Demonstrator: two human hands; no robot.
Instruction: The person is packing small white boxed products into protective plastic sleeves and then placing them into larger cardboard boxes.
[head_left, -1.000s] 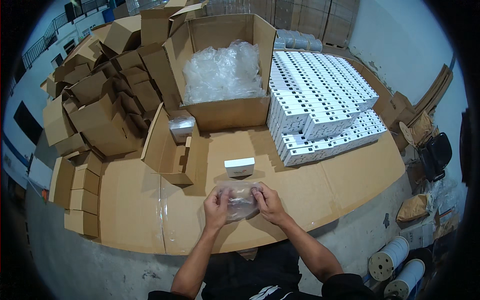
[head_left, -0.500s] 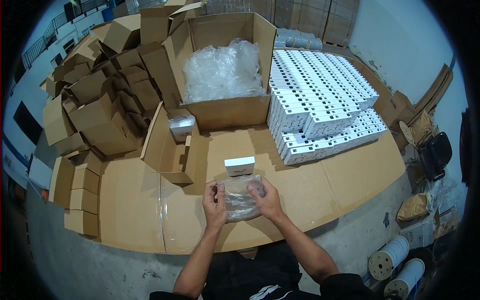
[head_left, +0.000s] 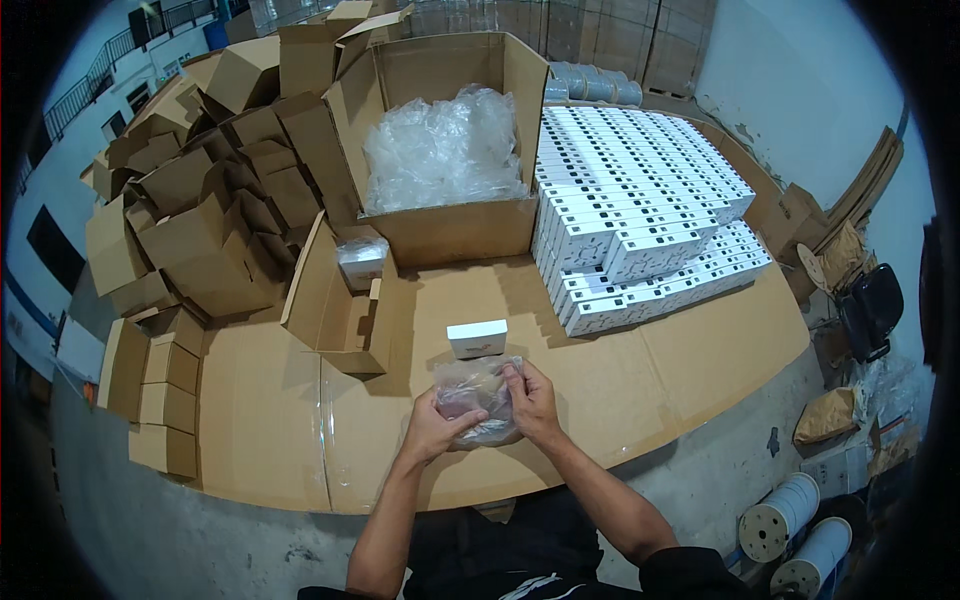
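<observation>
Between my two hands is a clear plastic bag [head_left: 470, 378], held just above the cardboard-covered table near its front edge. My left hand [head_left: 438, 425] is closed on the bag's lower left side, its thumb lying across the film. Fingers and thumb of my right hand [head_left: 532, 400] pinch the upper right edge. Some of my fingers are hidden behind the bag. Right beyond it, a small white box [head_left: 477, 338] stands on the cardboard. Left of that, an open brown carton [head_left: 355, 355] contains a plastic-wrapped white box [head_left: 364, 268] at its far end.
A large open carton [head_left: 450, 235] full of clear plastic bags [head_left: 445, 150] stands at the back. To its right, white boxes [head_left: 640, 200] are stacked in rows. Empty brown cartons [head_left: 215, 235] pile up on the left, with several smaller ones [head_left: 165, 400] in front. Wire spools [head_left: 780, 520] lie lower right.
My left hand has shifted down the bag, its thumb now across the film. My right hand has moved slightly, and the bag is more crumpled. The white box stays put.
</observation>
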